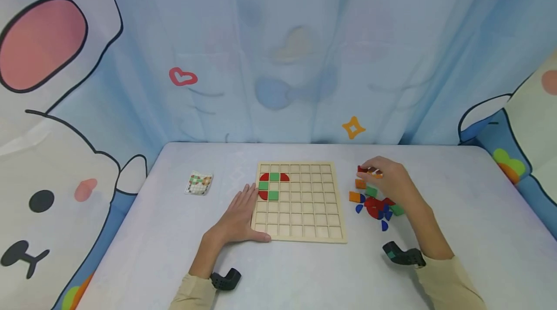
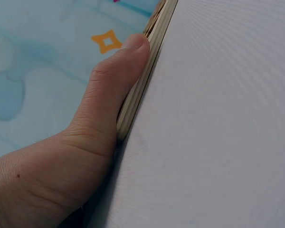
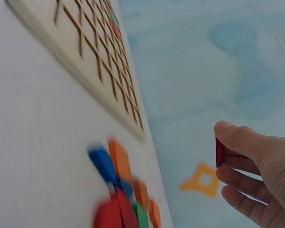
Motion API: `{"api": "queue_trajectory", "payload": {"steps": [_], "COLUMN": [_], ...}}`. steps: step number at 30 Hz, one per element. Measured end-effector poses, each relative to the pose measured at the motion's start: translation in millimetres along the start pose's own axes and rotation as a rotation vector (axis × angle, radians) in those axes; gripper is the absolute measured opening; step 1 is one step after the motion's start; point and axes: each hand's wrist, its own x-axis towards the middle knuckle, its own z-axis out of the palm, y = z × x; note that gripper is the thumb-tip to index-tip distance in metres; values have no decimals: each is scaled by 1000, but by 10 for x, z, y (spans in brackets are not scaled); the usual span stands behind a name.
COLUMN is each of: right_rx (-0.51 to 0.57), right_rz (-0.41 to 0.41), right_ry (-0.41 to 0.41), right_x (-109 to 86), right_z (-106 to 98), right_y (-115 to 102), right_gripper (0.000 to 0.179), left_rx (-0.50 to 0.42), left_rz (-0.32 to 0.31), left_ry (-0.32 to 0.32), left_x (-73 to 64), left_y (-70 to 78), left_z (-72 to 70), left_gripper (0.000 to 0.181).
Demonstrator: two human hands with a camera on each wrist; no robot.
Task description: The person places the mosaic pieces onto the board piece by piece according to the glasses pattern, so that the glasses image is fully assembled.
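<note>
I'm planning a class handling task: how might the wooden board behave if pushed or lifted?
The wooden board looks flat and straight-edged, so it is probably stiff. Lying flat on the table, it would likely slide rather than roll or tip. Its red and green pieces sit uncovered in squares, so they might slip out if it tilts.

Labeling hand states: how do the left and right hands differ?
The left hand touches the grid board; the right hand is off it, by the loose pieces. The left hand's fingers are extended; the right hand's fingers pinch a red piece. Both hands are bare.
</note>
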Motion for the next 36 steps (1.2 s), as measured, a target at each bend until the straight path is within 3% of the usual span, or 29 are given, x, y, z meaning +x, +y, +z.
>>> {"api": "queue_trajectory", "payload": {"steps": [3,6,17,21,28,36], "right_rx": [-13,-16,-22,-46,-61,-55], "right_rz": [-108,-163,-171,-169,-146,-195], "right_ry": [-20,-67,-275,-302,-274,-240], "right_x": [45,106,275,288,268,222], "right_z": [149,345,955,1090,1183,1227], "right_y": [-301,-524,-1239,-1348,-1375,-1440], "right_gripper": [20,19,18,15,15,9], "left_rx": [3,5,11,9,19,11], "left_rz": [5,8,-4,7,4,10], "left_ry": [3,6,10,8,3,8], "left_x": [-2,-1,-8,-9,0,-7], "left_y": [-10,-19,-17,-11,-14,-4], "left_z": [0,0,-6,-14,-7,-17], "left_gripper": [128,128,127,127,127,127]}}
